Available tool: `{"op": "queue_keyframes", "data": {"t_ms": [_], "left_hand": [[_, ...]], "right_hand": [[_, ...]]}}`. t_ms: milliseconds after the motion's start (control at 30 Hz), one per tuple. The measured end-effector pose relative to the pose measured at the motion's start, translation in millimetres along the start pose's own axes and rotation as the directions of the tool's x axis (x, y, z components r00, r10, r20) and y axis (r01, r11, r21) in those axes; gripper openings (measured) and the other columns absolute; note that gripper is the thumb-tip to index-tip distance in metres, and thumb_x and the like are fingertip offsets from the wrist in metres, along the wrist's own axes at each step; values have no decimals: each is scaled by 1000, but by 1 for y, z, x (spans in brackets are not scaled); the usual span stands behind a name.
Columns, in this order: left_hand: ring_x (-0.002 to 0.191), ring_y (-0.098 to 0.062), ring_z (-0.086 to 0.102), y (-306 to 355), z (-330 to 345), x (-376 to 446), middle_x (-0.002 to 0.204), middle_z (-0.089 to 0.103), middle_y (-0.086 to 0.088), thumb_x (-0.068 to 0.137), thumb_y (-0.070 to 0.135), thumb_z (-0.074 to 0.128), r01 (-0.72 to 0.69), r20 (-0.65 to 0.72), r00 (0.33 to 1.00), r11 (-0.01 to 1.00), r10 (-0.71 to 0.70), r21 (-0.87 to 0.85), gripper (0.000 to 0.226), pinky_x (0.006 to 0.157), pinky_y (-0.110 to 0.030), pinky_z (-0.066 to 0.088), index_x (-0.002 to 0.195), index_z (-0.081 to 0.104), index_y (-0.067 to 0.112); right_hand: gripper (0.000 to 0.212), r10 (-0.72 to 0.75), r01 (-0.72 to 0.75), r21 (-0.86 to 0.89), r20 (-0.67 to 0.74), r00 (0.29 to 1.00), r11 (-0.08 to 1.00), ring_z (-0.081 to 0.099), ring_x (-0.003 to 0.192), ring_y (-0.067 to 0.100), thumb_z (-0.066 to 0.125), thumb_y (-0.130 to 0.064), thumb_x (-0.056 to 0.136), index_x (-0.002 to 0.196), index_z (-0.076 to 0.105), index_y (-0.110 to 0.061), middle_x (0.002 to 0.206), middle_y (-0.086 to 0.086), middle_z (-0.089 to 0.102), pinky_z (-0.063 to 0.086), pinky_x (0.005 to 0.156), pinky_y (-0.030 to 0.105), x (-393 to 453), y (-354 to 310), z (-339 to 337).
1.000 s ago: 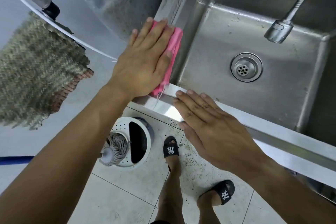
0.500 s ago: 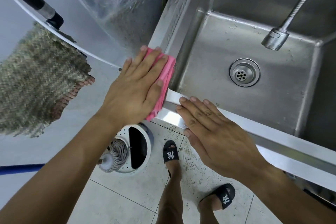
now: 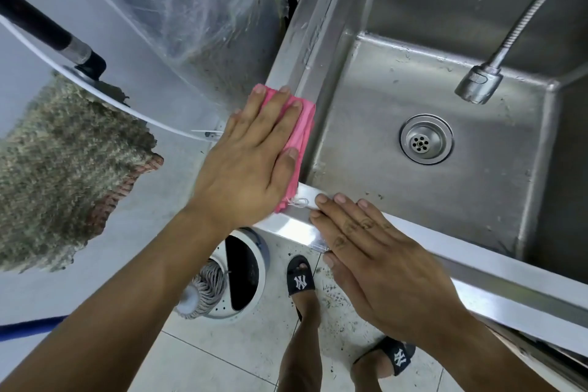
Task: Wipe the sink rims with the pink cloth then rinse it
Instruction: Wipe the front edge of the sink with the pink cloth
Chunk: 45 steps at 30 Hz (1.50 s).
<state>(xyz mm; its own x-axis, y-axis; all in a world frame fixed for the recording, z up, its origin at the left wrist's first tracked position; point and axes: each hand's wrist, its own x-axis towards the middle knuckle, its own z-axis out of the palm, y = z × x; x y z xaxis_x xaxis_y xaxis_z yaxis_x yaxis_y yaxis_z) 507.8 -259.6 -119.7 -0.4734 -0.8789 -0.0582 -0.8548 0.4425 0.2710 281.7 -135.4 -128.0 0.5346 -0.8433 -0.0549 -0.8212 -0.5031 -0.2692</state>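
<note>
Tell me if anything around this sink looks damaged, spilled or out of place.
Dark specks of dirt litter the floor tiles below the sink's front rim, beside the sandalled feet. A loose white thread trails from the pink cloth.

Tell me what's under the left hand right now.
The left hand lies flat on the folded pink cloth, pressing it onto the sink's left rim near the front corner. Cloth edges show beyond the fingers; the rim beneath is covered.
</note>
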Motion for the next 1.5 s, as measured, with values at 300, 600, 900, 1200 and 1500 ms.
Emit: {"op": "queue_keyframes", "data": {"t_ms": [300,600,900,1200,1500], "left_hand": [[161,-28,1,-5,-12,114,174,14,-5,110,39,23,-19,13,1000,1000,19,-4,59,129,-52,10,165,21,15],[161,-27,1,0,-6,79,173,14,-5,112,35,27,-23,-27,999,999,24,33,58,130,-46,4,165,20,15],[161,-28,-1,-17,-14,106,174,12,-5,112,35,27,-147,50,988,989,146,18,58,129,-49,3,165,19,14],[161,-21,-6,-2,-5,-17,174,7,-3,111,35,23,-35,24,999,999,36,-31,59,131,-46,2,166,16,15],[161,-22,-5,3,-3,-33,174,10,-2,110,36,24,-13,20,1000,1000,13,-21,60,130,-41,-2,165,19,15]], "right_hand": [[55,48,-49,50,14,999,998,23,159,19,32,-35,111,161,34,-11,171,7,25,28,128,44,12,-6,-4],[56,1,-2,32,34,999,999,15,161,20,26,-35,113,163,27,-10,173,7,19,27,128,45,24,-5,-2],[56,-105,104,13,35,994,994,12,161,20,27,-35,113,163,28,-10,172,5,18,20,130,43,63,-10,0],[53,-74,74,-14,22,997,997,26,158,18,27,-37,113,159,37,-12,169,5,30,22,128,40,-1,20,-5],[57,-38,40,-36,43,998,999,13,161,18,27,-38,114,164,25,-11,174,5,17,17,131,42,-8,20,0]]}}
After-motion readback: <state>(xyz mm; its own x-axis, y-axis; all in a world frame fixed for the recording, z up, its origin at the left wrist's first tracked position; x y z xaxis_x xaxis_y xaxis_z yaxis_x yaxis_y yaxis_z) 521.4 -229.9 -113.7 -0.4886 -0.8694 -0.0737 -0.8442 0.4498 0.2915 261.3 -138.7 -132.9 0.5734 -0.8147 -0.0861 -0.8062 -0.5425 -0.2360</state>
